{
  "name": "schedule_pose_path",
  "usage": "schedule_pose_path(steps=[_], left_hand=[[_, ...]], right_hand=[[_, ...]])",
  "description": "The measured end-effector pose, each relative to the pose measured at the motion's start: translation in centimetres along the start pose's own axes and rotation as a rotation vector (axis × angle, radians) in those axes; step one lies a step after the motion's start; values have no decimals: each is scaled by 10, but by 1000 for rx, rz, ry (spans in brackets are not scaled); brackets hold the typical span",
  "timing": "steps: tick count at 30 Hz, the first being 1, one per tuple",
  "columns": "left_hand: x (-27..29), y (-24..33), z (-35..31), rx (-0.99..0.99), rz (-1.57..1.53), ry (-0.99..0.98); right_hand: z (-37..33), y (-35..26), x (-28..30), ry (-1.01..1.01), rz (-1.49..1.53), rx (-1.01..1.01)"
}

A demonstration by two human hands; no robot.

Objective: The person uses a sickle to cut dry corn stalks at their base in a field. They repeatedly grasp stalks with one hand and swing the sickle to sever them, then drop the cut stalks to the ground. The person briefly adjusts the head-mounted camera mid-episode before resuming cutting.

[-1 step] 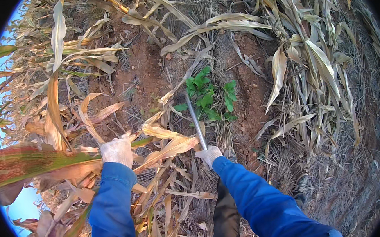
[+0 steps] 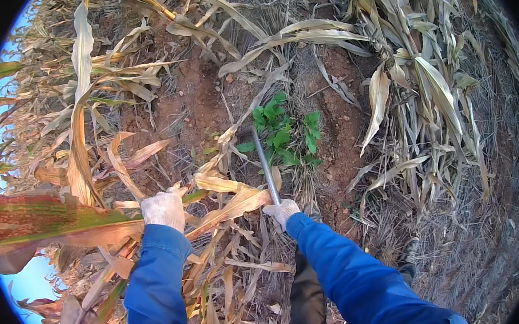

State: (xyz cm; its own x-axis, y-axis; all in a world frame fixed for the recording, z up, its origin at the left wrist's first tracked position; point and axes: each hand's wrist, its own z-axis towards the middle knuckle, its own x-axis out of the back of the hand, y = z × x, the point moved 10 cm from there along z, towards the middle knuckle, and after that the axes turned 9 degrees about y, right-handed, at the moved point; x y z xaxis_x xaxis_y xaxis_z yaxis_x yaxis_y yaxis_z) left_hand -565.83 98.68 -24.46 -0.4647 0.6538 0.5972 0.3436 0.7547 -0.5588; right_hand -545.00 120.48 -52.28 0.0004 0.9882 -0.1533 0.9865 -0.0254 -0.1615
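Observation:
My left hand (image 2: pixel 163 208), in a pale work glove, is closed round a corn stalk (image 2: pixel 196 196) with drying leaves. A broad green and reddish corn leaf (image 2: pixel 61 222) stretches left from that fist. My gloved right hand (image 2: pixel 282 212) grips the lower end of a slim grey metal rod (image 2: pixel 265 164). The rod slants up and a little left, its far end beside a leafy green plant (image 2: pixel 279 137). Whether a blade or head sits on the rod cannot be seen. A dry tan corn leaf (image 2: pixel 235 206) lies between my hands.
Cut dry corn stalks (image 2: pixel 416 80) lie heaped on the right. Standing dry corn (image 2: pixel 80 159) crowds the left side. Reddish bare soil (image 2: pixel 195 99) and straw cover the ground ahead. My dark trouser leg (image 2: pixel 307 293) and a shoe (image 2: pixel 408 254) show below.
My left hand has shifted slightly right with the stalk, and the broad leaf has tilted a little. My right hand and the rod have moved a touch left.

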Motion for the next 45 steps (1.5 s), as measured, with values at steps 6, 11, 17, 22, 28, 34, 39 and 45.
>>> schedule_pose_path(steps=[6,11,17,22,28,34,39,45], left_hand=[[-13,-4,-15,41,27,-14],[-31,-16,-18,51,86,77],[-31,7,-36,118,47,35],[-10,55,-59,72,-50,-130],[10,25,-152,72,-95,-208],[-37,30,-212,-5,-139,-237],[-122,16,-241,-83,-12,-316],[-132,14,-262,-82,7,-344]], right_hand=[[-11,-20,4,155,-378,117],[25,6,8,219,-512,62],[41,13,34,227,-575,121],[-23,-16,23,-147,224,120],[-152,95,134,104,-16,-186],[-153,86,158,426,-593,296],[-79,54,113,404,-454,285],[-37,90,72,4,-919,35]])
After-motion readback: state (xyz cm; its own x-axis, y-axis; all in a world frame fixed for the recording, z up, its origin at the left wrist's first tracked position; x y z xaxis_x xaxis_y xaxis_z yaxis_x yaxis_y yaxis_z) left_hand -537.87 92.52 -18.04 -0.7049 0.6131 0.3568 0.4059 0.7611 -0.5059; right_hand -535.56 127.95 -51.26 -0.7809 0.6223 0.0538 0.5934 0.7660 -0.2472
